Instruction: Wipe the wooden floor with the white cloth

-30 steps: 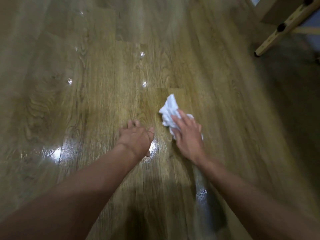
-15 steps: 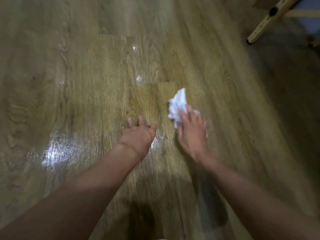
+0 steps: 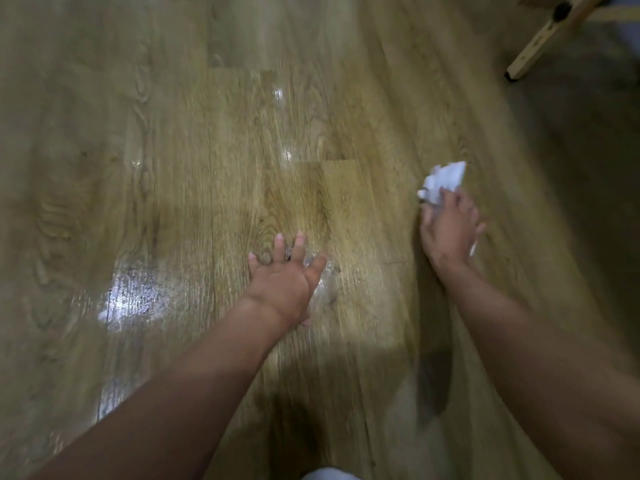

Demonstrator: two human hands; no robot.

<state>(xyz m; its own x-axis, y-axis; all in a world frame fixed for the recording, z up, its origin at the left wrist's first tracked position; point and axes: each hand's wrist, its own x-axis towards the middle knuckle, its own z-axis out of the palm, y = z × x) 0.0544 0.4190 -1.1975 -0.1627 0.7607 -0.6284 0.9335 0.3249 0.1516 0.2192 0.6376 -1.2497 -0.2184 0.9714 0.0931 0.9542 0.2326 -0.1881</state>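
The wooden floor (image 3: 173, 133) is gleaming wet at 8 o'clock, so the wiping seems under way, with the duller boards toward 3 o'clock probably left. The left hand (image 3: 284, 282) is bracing at centre, fingers (image 3: 279, 242) spread flat. At 3 o'clock the right hand (image 3: 450, 233) is pressing the white cloth (image 3: 445, 180) down with straight fingers.

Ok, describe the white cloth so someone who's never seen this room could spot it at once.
Start with the wooden floor filling the view, then go to its right side, below the pale wooden leg. There the right hand presses on the white cloth: crumpled, bright against brown planks, while the left hand covers nothing.
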